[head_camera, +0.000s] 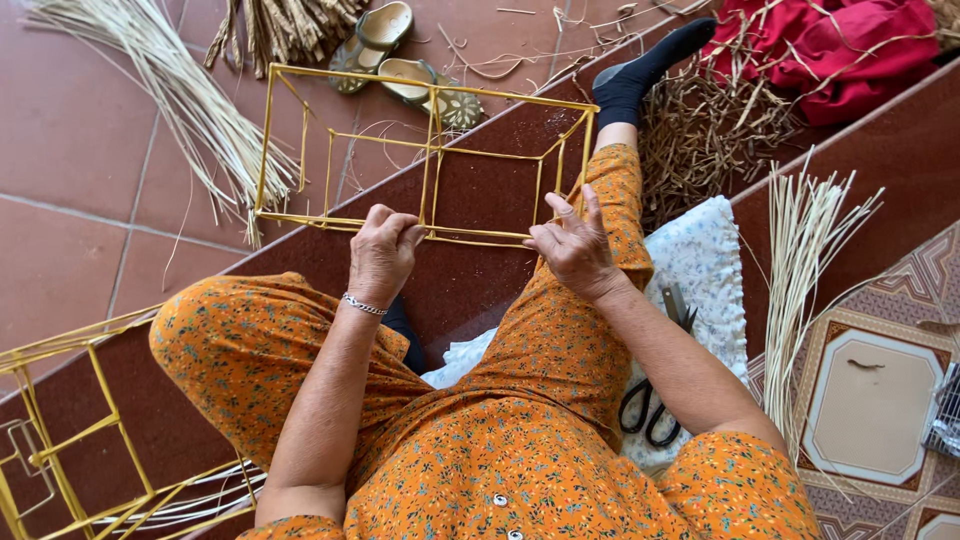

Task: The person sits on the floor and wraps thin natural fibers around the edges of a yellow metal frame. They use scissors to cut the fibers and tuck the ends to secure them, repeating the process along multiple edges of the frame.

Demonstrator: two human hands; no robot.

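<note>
Both hands clutch the yellow wire frame's near rail over her knees: left hand (383, 252) fisted, right hand (572, 243) pinching. The light yellow wire frame (430, 150) could twist or tip if either grip slackens.

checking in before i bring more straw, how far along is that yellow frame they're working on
Done: the yellow wire frame stands bare, with no weaving visible on its bars. In hand: the left hand and right hand both grip its near bottom bar, so work looks to be just starting there. Left: seemingly all the covering. Loose straw lies on the floor, more straw stalks by the right knee, scissors unused on the cushion.
</note>
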